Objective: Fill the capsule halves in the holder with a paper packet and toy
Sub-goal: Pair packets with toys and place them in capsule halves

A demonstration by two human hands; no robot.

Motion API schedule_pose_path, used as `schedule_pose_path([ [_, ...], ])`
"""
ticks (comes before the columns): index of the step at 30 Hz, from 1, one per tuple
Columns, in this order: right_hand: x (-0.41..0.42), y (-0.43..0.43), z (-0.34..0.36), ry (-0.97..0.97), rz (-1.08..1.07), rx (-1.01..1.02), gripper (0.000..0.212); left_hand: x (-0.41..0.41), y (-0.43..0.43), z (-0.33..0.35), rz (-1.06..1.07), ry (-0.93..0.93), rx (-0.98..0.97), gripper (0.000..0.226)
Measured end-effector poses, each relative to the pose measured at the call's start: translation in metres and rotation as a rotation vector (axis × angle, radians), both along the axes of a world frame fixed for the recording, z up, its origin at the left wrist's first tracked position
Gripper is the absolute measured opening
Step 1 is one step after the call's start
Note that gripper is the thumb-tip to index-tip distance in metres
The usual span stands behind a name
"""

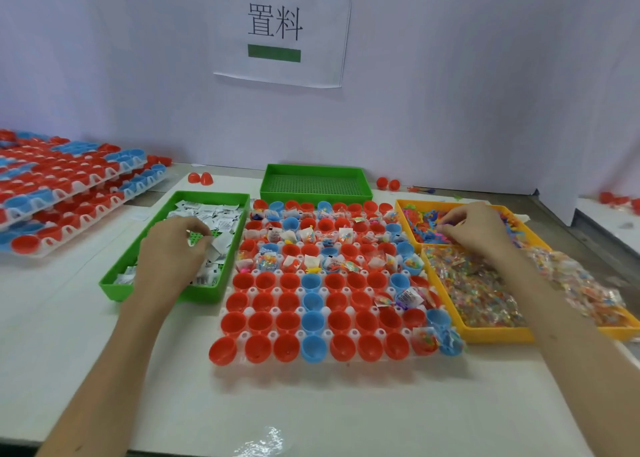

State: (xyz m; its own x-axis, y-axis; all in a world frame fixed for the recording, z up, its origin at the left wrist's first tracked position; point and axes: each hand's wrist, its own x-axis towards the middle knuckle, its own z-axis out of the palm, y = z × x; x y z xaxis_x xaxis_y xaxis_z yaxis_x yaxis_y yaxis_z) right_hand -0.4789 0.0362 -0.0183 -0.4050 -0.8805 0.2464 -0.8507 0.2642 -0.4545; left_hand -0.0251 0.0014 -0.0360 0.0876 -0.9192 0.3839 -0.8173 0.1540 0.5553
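From the holder point(244, 335), the left hand point(173, 248) at nine o'clock curls over paper packets point(221, 214), and the right hand point(474, 228) at three curls over toys point(422, 226). The knuckles hide whether either grips anything. Stacked holders point(69, 193) at ten are cut off.

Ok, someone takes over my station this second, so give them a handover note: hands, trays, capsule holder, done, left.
Left hand grips paper packets in the green tray.
Right hand pinches among the toys in the far compartment of the yellow tray.
Capsule holder sits between the trays.
Done: many far-row cups hold packets and toys, plus a few at the right edge.
Left: the near four rows, mostly empty.
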Motion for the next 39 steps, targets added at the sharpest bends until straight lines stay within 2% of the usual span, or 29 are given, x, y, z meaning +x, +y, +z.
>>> schedule_pose_path([
  [3,0.002,0.005,0.008,-0.051,-0.003,-0.135,0.009,-0.002,0.007,0.004,0.022,0.137,-0.166,0.006],
  [5,0.009,0.009,0.016,-0.055,0.029,-0.171,0.019,-0.009,0.013,0.011,0.012,0.204,-0.250,0.007],
  [7,0.022,0.016,0.028,-0.105,0.107,-0.174,0.021,-0.023,0.019,0.022,-0.040,0.273,-0.306,0.009],
  [10,0.051,0.033,0.054,-0.254,0.272,-0.170,0.012,-0.053,0.027,0.043,-0.115,0.333,-0.356,0.012],
  [13,0.088,0.056,0.078,-0.444,0.398,-0.316,0.018,-0.082,0.042,0.059,-0.173,0.444,-0.336,0.015],
  [17,0.131,0.096,0.093,-0.674,0.519,-0.546,0.018,-0.119,0.075,0.076,-0.350,0.820,-0.243,0.018],
  [19,0.147,0.113,0.089,-0.753,0.540,-0.579,0.015,-0.132,0.093,0.079,-0.407,0.956,-0.196,0.019],
  [22,0.160,0.132,0.078,-0.823,0.543,-0.590,0.018,-0.146,0.116,0.074,-0.415,1.062,-0.143,0.011],
  [28,0.166,0.140,0.061,-0.798,0.525,-0.594,0.019,-0.153,0.138,0.066,-0.455,1.120,-0.098,0.009],
  [39,0.165,0.144,0.058,-0.906,0.526,-0.608,0.018,-0.155,0.142,0.060,-0.470,1.204,-0.083,0.008],
])
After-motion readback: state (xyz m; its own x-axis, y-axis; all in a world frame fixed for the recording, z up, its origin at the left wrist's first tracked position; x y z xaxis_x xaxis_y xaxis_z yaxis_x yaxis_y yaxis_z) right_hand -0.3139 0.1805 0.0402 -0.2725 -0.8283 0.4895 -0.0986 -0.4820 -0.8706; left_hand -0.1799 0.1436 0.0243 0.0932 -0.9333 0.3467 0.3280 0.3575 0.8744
